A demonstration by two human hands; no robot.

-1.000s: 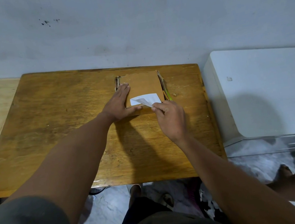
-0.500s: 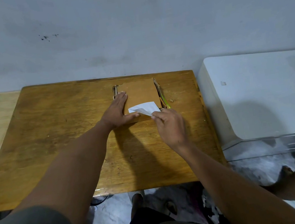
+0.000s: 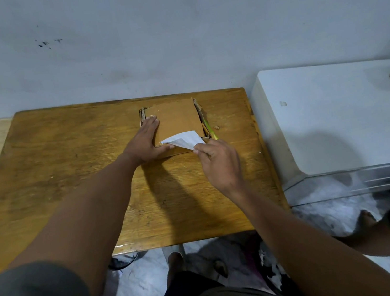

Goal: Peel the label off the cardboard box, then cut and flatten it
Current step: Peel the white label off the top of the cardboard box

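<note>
The right hand (image 3: 218, 162) had a pinch grip closed on the near corner of the white label (image 3: 184, 139), thumb and forefinger tight on the paper, the rest of the hand curled just below it at the centre of the frame. The label was lifted into a triangular flap, its far-left tip apparently attached to the cardboard box (image 3: 176, 122) near the box's lower edge. The left hand (image 3: 146, 142) lay flat and open on the left part of the box, fingers spread toward the far edge and thumb along the near edge, holding nothing, only pressing down. The box sat at the upper middle of the wooden worktop (image 3: 66, 166), already looking low and squashed, with a thin green item (image 3: 210, 130) beside its right side, too small to identify

The likeliest trouble was tearing: a pull taken too steeply or too fast could have split the thin paper at the stuck tip, leaving a scrap glued down. The adhesive might also have lifted the top cardboard layer. If the left palm eased off, the light box could have slid or lifted with the pull
</note>
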